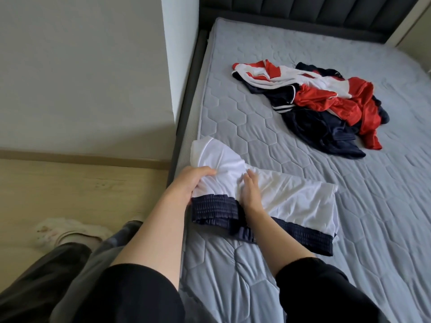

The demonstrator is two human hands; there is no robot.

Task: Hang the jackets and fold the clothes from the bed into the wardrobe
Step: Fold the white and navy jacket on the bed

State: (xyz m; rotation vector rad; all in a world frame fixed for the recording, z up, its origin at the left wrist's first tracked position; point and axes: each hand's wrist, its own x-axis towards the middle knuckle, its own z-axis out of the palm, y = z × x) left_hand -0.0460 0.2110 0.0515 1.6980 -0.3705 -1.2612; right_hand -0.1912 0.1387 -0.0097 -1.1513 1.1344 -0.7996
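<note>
A white garment with a navy elastic band (291, 201) lies on the near left part of the grey quilted mattress (384, 206). My left hand (189, 183) grips its left edge, fingers curled round the white cloth above the navy band. My right hand (250, 192) lies on the middle of the white cloth with fingers fairly straight, pressing it down. A heap of red, white and navy clothes (321, 106) sits further back on the bed, apart from both hands.
A dark upholstered headboard (326, 10) runs along the far end of the bed. A white wall corner (177, 54) stands to the left of the bed frame. Pale wooden floor (81, 183) lies at left, with my slippered foot (70, 231) on it.
</note>
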